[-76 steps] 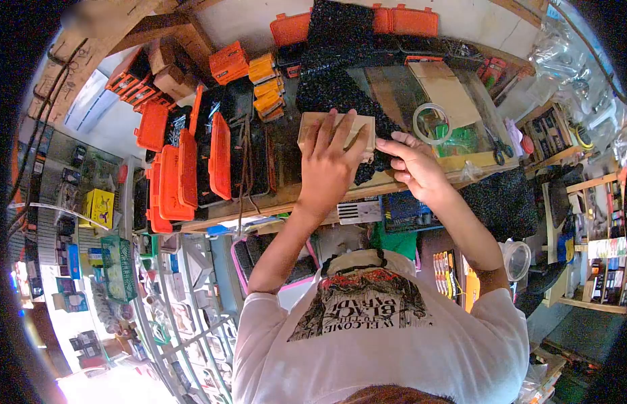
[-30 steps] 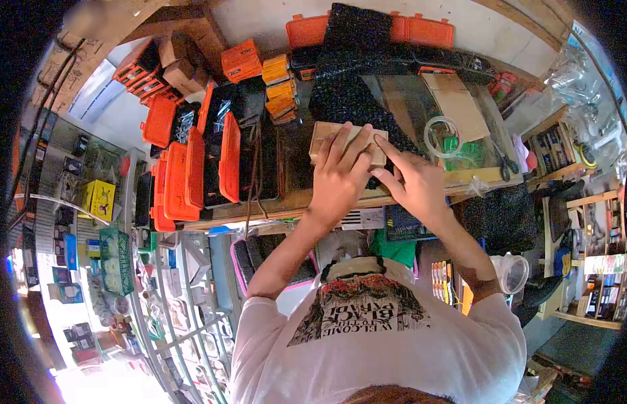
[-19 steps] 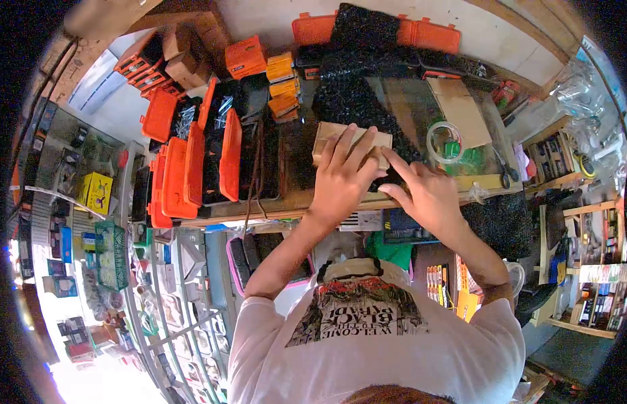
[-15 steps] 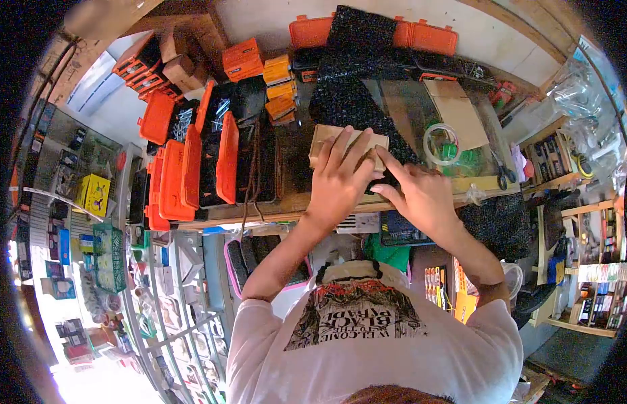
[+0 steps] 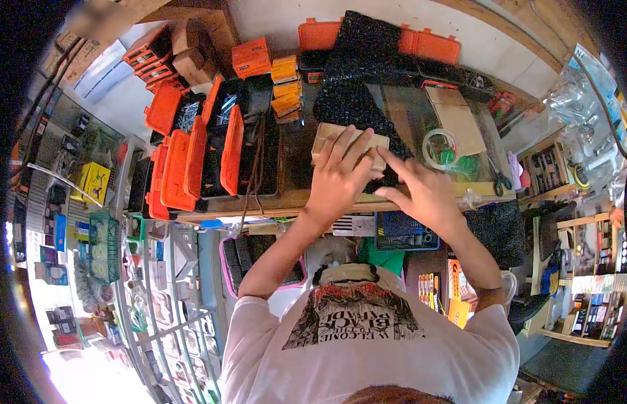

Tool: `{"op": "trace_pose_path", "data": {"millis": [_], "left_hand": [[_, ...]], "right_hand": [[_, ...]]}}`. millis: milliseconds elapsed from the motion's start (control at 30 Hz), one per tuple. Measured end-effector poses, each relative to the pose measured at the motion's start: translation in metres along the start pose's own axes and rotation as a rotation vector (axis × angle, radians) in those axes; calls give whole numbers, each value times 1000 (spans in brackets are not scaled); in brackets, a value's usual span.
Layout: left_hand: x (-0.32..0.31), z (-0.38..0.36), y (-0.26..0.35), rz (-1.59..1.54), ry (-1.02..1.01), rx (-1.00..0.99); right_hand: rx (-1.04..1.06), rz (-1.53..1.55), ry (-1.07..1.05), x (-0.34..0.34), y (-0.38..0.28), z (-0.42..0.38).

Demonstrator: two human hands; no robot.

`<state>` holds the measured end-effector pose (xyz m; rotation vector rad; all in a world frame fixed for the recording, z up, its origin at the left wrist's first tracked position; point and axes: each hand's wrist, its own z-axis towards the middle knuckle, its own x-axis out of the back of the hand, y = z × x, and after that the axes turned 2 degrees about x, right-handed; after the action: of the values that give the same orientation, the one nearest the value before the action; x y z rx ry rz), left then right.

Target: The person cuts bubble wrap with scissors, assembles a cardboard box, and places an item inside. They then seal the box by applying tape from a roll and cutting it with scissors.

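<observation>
A small tan cardboard box (image 5: 325,139) rests on the dark, glass-topped counter (image 5: 296,155). My left hand (image 5: 343,165) lies over it, fingers stretched across its top and thumb by its right side, gripping it. At the box's right end, my right hand (image 5: 421,192) points its index finger at the edge, seeming to touch it. The right thumb stands apart from that finger, and the other fingers are partly hidden. Black speckled mesh cloth (image 5: 350,104) lies behind the box.
Open orange-lidded cases (image 5: 176,172) with screws stand left. Yellow-orange small boxes (image 5: 285,87) are stacked behind. To the right are a clear tape roll (image 5: 439,149), a flat cardboard piece (image 5: 456,118) and scissors (image 5: 500,180). The counter's wooden front edge (image 5: 293,202) lies under my forearms.
The view has shifted slightly. Both hands keep nearly the same places at the box, with little visible finger movement.
</observation>
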<state>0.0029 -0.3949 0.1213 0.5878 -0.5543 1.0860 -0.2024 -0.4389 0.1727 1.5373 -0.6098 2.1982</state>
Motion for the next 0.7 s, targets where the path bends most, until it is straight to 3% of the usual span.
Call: {"op": "trace_pose_path", "data": {"millis": [100, 133, 233, 433, 467, 567, 700], "left_hand": [[-2, 0, -1, -2, 2, -2], [-1, 0, 0, 0, 2, -3], [0, 0, -1, 9, -4, -9], [-2, 0, -2, 17, -14, -7], [-1, 2, -2, 26, -21, -10], [7, 13, 2, 54, -79, -25], [28, 31, 3, 62, -145, -103]], "right_hand": [[-82, 131, -17, 3, -2, -2], [-47, 344, 239, 1, -8, 2], [-44, 26, 18, -7, 1, 0], [-97, 257, 25, 1, -2, 4], [-155, 119, -209, -3, 3, 5], [-203, 367, -105, -5, 7, 1], [-185, 533, 247, 7, 8, -1]]}}
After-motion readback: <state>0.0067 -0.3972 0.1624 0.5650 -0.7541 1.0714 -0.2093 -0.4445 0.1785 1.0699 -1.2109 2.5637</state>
